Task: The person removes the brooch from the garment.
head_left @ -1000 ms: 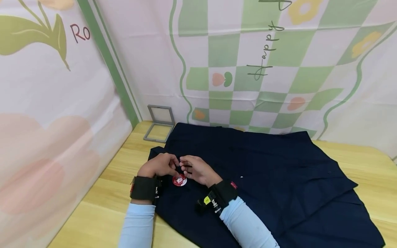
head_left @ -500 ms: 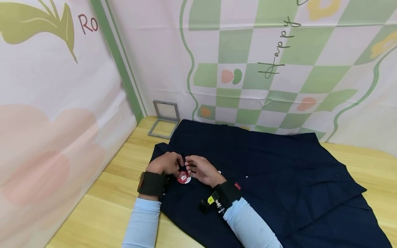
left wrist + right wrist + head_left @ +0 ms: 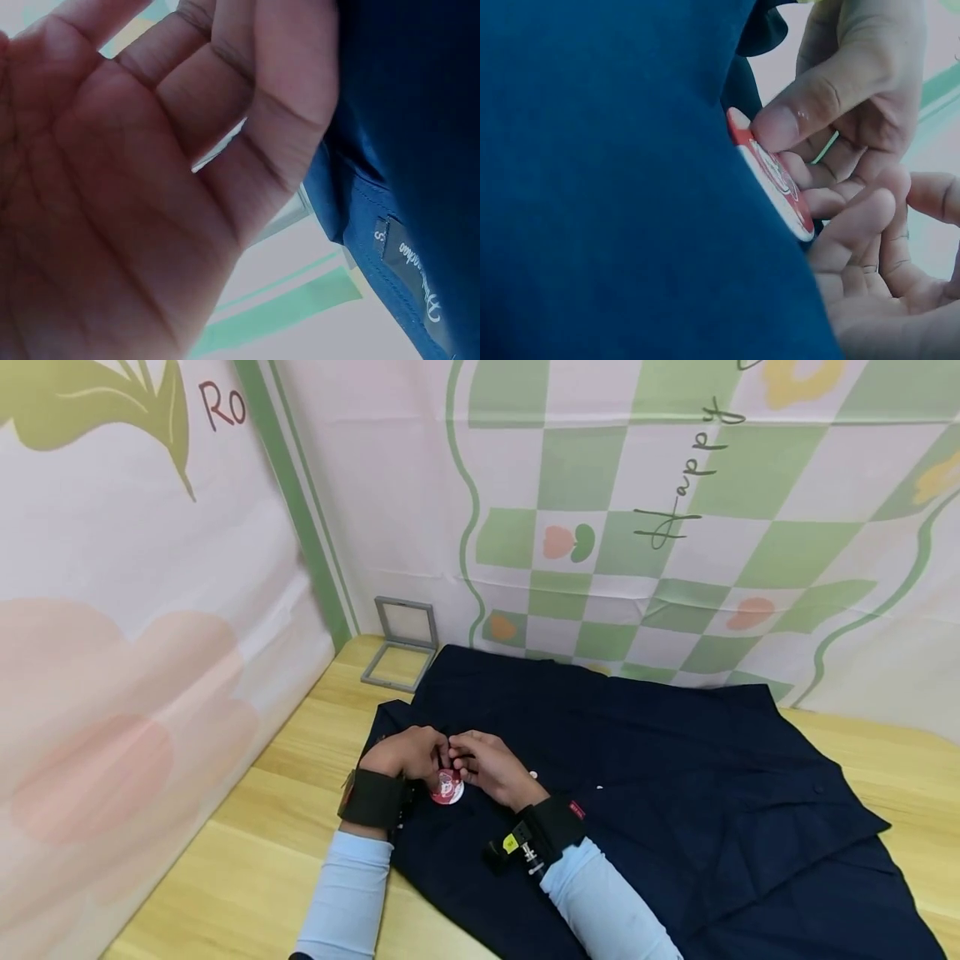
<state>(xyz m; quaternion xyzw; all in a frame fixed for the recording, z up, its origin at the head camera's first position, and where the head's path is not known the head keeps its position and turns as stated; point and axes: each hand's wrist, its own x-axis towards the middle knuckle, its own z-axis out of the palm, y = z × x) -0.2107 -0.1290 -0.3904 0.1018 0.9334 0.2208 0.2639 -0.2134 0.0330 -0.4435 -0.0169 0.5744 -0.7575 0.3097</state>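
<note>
A round red and white badge [image 3: 450,791] lies against a dark navy shirt [image 3: 637,743] near its collar end. My left hand [image 3: 408,752] holds the badge; its thumb presses on the printed face in the right wrist view, with other fingers at the rim. My right hand [image 3: 495,770] is close beside it, fingers loosely bent, tips meeting the left fingers near the badge's edge. Whether those right fingertips hold any cloth is hidden. In the left wrist view, the left palm fills much of the picture, and a dark collar label [image 3: 412,259] shows on the shirt.
A grey square frame-like case [image 3: 405,643], opened in two halves, stands at the table's back left corner. Printed cloth [image 3: 570,485] hangs behind and at the left. Small white specks [image 3: 599,787] show on the shirt. Pale wooden table [image 3: 247,835] surrounds the shirt.
Both hands have closed in toward each other over the badge; the gap between their fingertips has narrowed. The head view has shifted, so the scene sits further right and slightly higher.
</note>
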